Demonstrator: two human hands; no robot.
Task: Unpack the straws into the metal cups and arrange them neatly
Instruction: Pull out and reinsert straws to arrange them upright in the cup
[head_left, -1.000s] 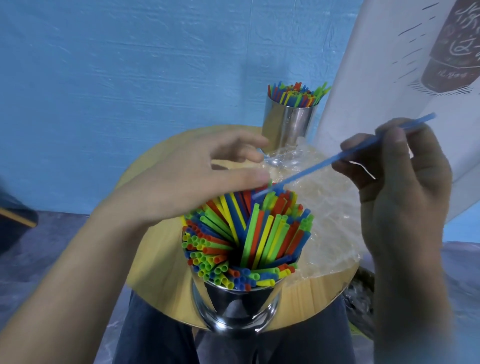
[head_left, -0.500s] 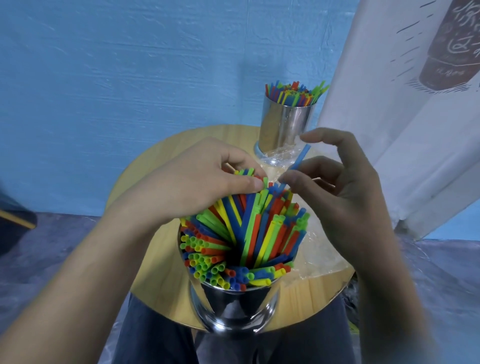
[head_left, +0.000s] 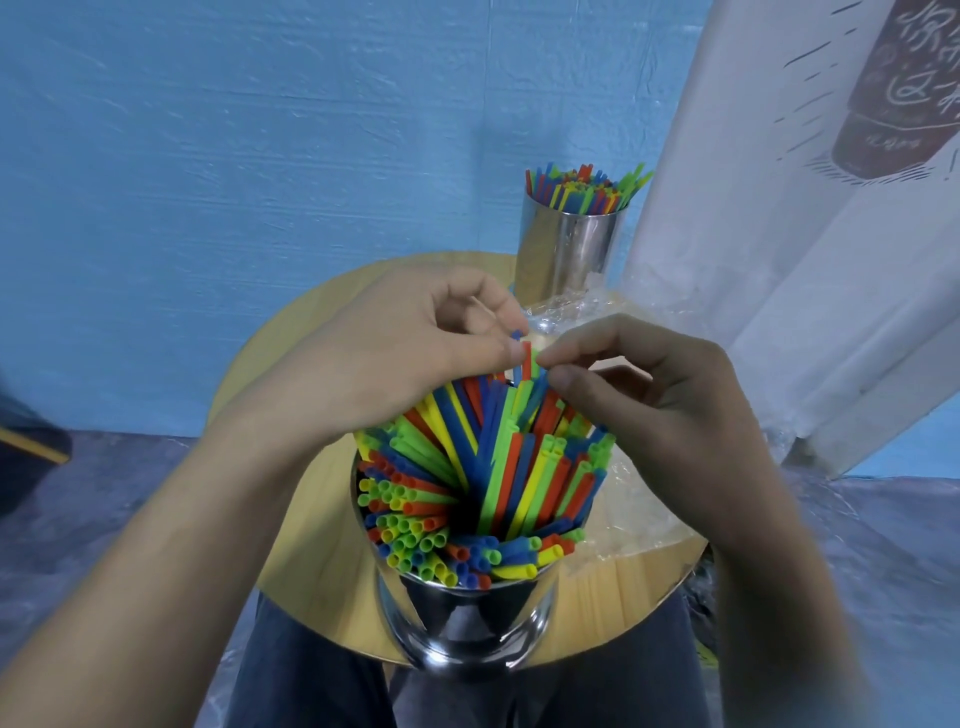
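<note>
A near metal cup (head_left: 467, 623) is seen at the front edge of a round wooden table (head_left: 311, 530), packed with straws (head_left: 498, 467) that fan outward; the tips at its far side are pinched by the left hand (head_left: 410, 358) between thumb and curled fingers; the same cluster of tips is nipped by the right hand (head_left: 670, 410), forefinger and thumb drawn narrowly together; a far metal cup (head_left: 566, 249) is set at the table's back, upright and filled with further straws (head_left: 587, 187); clear plastic wrapping (head_left: 639, 509) is spread on the table's right side; a white banner (head_left: 779, 208) is hung at the right.
</note>
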